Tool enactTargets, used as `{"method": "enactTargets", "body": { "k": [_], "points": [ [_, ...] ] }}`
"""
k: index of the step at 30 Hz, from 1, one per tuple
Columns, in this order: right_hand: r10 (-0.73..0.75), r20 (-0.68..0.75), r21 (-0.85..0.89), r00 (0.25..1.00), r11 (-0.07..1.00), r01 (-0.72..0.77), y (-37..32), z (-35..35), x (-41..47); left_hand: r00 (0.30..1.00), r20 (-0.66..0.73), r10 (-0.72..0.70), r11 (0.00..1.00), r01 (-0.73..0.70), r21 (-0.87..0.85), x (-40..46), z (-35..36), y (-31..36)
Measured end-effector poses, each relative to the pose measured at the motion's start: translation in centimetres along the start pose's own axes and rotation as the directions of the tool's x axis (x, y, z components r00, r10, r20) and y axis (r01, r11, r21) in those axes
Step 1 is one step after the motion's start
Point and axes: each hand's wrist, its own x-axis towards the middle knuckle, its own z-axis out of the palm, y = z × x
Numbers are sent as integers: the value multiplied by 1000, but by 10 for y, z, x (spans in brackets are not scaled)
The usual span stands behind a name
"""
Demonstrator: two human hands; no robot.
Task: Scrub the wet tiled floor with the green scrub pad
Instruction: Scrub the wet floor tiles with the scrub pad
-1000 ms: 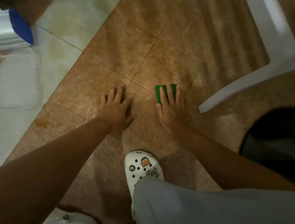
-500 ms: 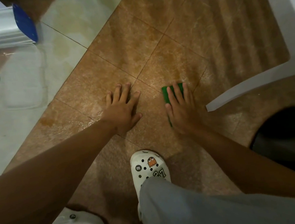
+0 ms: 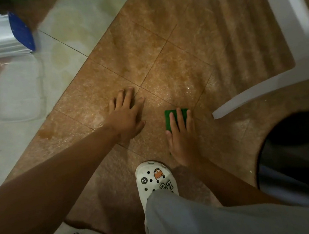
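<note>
The green scrub pad (image 3: 169,121) lies flat on the wet brown tiled floor (image 3: 174,72), mostly covered by my right hand (image 3: 181,137). That hand presses down on it with straight fingers, and only the pad's far and left edges show. My left hand (image 3: 125,115) rests flat on the tiles to the pad's left, fingers spread, holding nothing. Water glistens on the tiles just beyond both hands.
A white plastic chair leg (image 3: 260,92) crosses the floor right of the pad. A dark bin (image 3: 293,151) stands at the right. My white clog (image 3: 155,182) is just behind my right hand. A blue-rimmed container (image 3: 2,36) sits on pale tiles (image 3: 67,21) at far left.
My right hand has drawn the pad back toward me, leaving a wet patch of tile beyond it. My left hand stays planted on the tiles.
</note>
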Motion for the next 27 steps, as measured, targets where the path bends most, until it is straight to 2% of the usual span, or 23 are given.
{"method": "enactTargets", "body": {
  "k": [6, 12, 16, 20, 23, 27],
  "points": [
    [79, -50, -21, 996, 997, -80, 9, -8, 38, 999, 36, 14, 1000, -14, 4, 9, -4, -5],
    [131, -51, -6, 990, 991, -131, 17, -17, 75, 999, -12, 31, 999, -31, -11, 11, -1, -9],
    [158, -47, 20, 986, 987, -157, 5, -11, 49, 999, -31, 27, 1000, -27, -3, 11, 1, -11],
    [93, -35, -9, 995, 996, -93, -4, 3, 4, 999, -26, 19, 1000, -19, -13, 11, 4, -10],
    [70, -45, 21, 996, 997, -69, 2, -1, 11, 999, -28, 22, 999, -23, -24, 11, 4, -10],
    [274, -68, 44, 959, 961, -272, 16, -18, 62, 1000, -25, 16, 999, -16, -32, 10, 3, -9]
  ]
}}
